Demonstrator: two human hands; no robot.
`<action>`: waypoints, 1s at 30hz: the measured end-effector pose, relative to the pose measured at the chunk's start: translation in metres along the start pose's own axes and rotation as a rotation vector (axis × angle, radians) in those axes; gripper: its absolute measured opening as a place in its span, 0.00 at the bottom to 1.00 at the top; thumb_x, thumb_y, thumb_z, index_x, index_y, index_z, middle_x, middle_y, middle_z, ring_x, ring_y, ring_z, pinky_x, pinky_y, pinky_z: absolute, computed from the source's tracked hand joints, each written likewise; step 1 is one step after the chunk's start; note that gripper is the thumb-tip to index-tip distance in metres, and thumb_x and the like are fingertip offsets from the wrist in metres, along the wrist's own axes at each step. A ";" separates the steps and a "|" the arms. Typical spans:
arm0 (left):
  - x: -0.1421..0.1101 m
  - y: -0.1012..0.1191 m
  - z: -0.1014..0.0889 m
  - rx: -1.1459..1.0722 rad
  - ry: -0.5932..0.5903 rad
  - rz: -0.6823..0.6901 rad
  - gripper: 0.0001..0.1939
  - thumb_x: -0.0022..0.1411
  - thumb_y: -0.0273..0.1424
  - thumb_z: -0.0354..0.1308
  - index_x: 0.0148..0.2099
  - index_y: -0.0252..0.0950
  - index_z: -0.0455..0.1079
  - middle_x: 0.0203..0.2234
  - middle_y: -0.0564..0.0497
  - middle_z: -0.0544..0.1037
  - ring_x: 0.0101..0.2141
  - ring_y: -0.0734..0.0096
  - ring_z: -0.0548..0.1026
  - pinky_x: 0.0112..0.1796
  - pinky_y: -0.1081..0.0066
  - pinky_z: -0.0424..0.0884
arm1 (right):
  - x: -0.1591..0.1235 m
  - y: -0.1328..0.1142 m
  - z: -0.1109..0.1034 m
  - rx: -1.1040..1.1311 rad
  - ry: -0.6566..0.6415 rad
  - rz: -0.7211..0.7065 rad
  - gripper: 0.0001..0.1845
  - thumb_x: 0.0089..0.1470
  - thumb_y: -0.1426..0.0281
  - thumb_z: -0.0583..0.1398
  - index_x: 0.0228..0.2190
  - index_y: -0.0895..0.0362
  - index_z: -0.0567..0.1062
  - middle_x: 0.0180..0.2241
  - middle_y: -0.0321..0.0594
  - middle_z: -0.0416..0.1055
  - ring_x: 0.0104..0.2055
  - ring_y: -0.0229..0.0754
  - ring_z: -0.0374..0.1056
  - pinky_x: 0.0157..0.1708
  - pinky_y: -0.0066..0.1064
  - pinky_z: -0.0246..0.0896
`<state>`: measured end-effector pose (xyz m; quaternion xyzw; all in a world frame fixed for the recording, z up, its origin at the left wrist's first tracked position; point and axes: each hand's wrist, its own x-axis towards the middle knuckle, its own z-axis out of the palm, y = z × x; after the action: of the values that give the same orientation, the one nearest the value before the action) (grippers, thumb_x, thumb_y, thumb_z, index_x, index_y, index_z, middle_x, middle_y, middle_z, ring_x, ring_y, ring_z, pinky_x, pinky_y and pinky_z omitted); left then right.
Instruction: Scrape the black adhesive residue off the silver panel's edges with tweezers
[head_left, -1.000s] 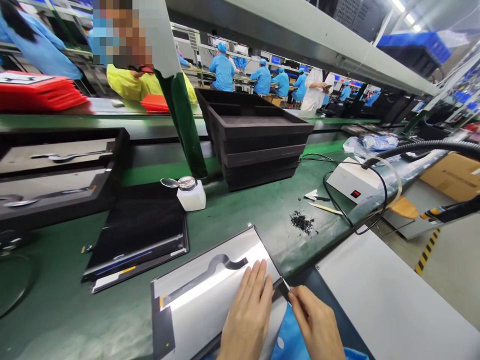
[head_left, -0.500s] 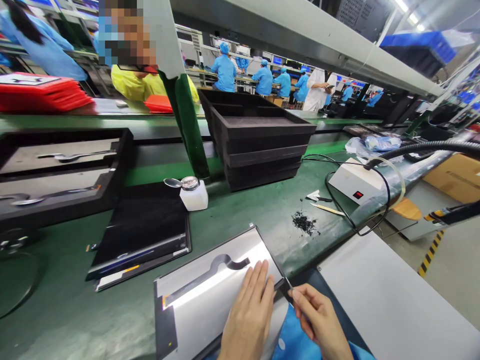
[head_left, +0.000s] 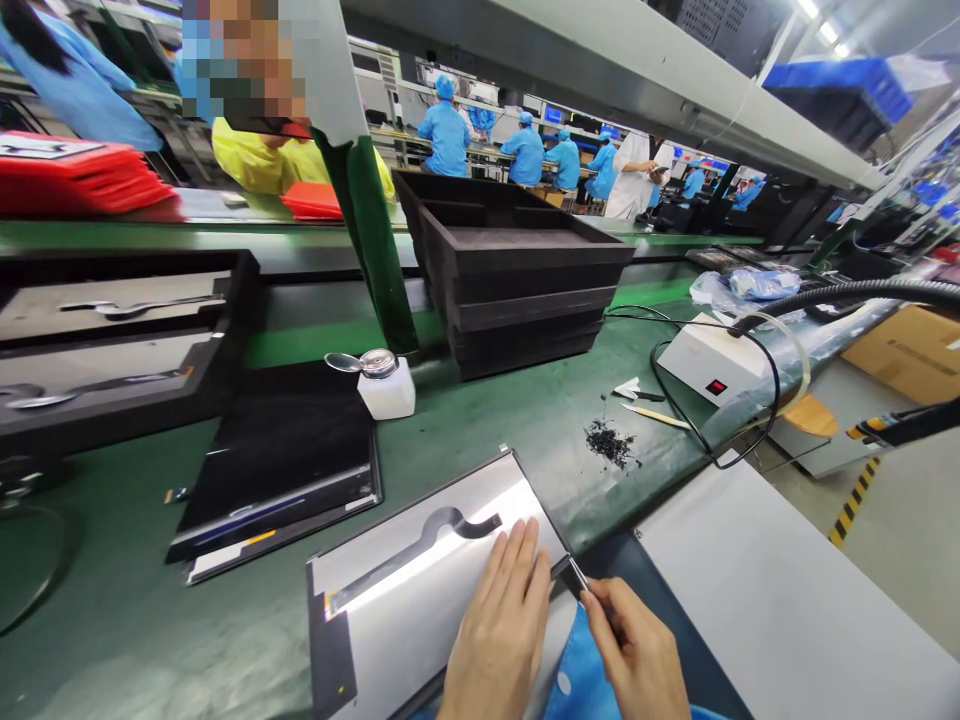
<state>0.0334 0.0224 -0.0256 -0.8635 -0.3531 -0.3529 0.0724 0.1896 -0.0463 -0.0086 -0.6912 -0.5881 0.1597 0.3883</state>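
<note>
A silver-backed display panel [head_left: 405, 640] lies on the green bench in front of me, a dark curved ribbon cable [head_left: 420, 545] across its back. Flat on the panel's right part rests my left hand [head_left: 501, 625], fingers stretched out and close together. My right hand [head_left: 634, 645] is closed around slim metal tweezers [head_left: 578, 573], whose tips touch the panel's right corner. The far end of the tweezers is hidden in the fingers. Beyond that corner, a small heap of black scraps [head_left: 609, 443] lies on the bench.
Dark panels [head_left: 281, 460] are stacked at left, beside a white dispenser bottle [head_left: 388, 388]. Black trays [head_left: 525, 300] stand behind; another black tray [head_left: 112, 420] holds panels at far left. A knife [head_left: 654, 415] and a white box [head_left: 712, 365] with cables lie right. Co-workers sit beyond.
My right hand has turned slightly and shifted a little lower, with more of the tweezers showing at the panel's corner. The left hand and the panel stay practically in place.
</note>
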 end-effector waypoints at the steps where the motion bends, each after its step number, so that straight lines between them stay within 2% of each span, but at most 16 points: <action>1: 0.000 0.000 0.000 0.002 0.002 0.000 0.18 0.65 0.18 0.45 0.53 0.26 0.70 0.58 0.34 0.70 0.59 0.51 0.69 0.54 0.57 0.72 | 0.000 -0.001 0.000 -0.002 -0.002 0.000 0.16 0.65 0.61 0.54 0.32 0.54 0.76 0.25 0.36 0.75 0.20 0.37 0.68 0.23 0.23 0.64; 8: 0.003 0.000 -0.001 0.019 0.013 0.007 0.18 0.65 0.17 0.45 0.52 0.25 0.70 0.58 0.34 0.71 0.58 0.51 0.70 0.54 0.57 0.72 | -0.003 -0.002 0.003 -0.016 0.031 0.040 0.17 0.66 0.59 0.53 0.34 0.53 0.77 0.25 0.35 0.75 0.21 0.37 0.69 0.22 0.23 0.63; 17: 0.002 0.001 -0.001 0.032 0.008 0.003 0.18 0.65 0.18 0.44 0.52 0.25 0.70 0.57 0.34 0.71 0.58 0.51 0.70 0.53 0.57 0.72 | -0.002 0.002 -0.001 -0.112 0.003 -0.081 0.16 0.67 0.63 0.51 0.32 0.54 0.74 0.25 0.35 0.74 0.23 0.37 0.73 0.25 0.20 0.66; 21: 0.003 0.001 -0.002 0.035 0.006 0.007 0.18 0.65 0.17 0.44 0.52 0.25 0.70 0.57 0.34 0.71 0.57 0.51 0.71 0.53 0.57 0.73 | -0.002 0.002 -0.001 -0.087 -0.023 -0.049 0.16 0.67 0.63 0.51 0.31 0.54 0.74 0.25 0.36 0.73 0.23 0.37 0.72 0.25 0.22 0.65; 23: 0.003 0.002 -0.003 0.040 0.010 0.010 0.18 0.65 0.17 0.44 0.52 0.25 0.70 0.57 0.34 0.72 0.56 0.51 0.72 0.52 0.57 0.73 | 0.000 0.001 -0.001 -0.013 -0.050 0.035 0.16 0.65 0.61 0.53 0.29 0.54 0.74 0.25 0.36 0.73 0.24 0.38 0.70 0.24 0.23 0.63; 25: 0.003 0.002 -0.002 0.046 0.007 0.010 0.18 0.65 0.17 0.44 0.52 0.25 0.70 0.57 0.34 0.72 0.56 0.50 0.72 0.52 0.56 0.74 | 0.004 -0.001 -0.001 0.137 -0.094 0.199 0.19 0.62 0.56 0.56 0.27 0.55 0.74 0.22 0.34 0.69 0.20 0.36 0.66 0.20 0.23 0.59; 28: 0.002 0.001 -0.001 0.049 0.000 0.011 0.18 0.65 0.18 0.45 0.51 0.25 0.70 0.57 0.34 0.72 0.56 0.49 0.72 0.51 0.55 0.74 | 0.012 -0.006 -0.003 0.528 -0.191 0.527 0.26 0.52 0.46 0.62 0.23 0.57 0.71 0.16 0.28 0.62 0.12 0.28 0.51 0.11 0.21 0.44; 30: 0.001 0.001 -0.001 0.047 0.000 0.017 0.17 0.65 0.18 0.44 0.51 0.25 0.71 0.57 0.34 0.71 0.56 0.49 0.72 0.51 0.55 0.74 | 0.018 -0.008 -0.004 0.813 -0.248 0.710 0.29 0.42 0.44 0.67 0.24 0.59 0.72 0.16 0.26 0.61 0.10 0.23 0.43 0.09 0.19 0.37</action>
<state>0.0340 0.0222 -0.0244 -0.8645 -0.3538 -0.3440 0.0958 0.1911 -0.0310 0.0042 -0.6176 -0.2514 0.5752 0.4739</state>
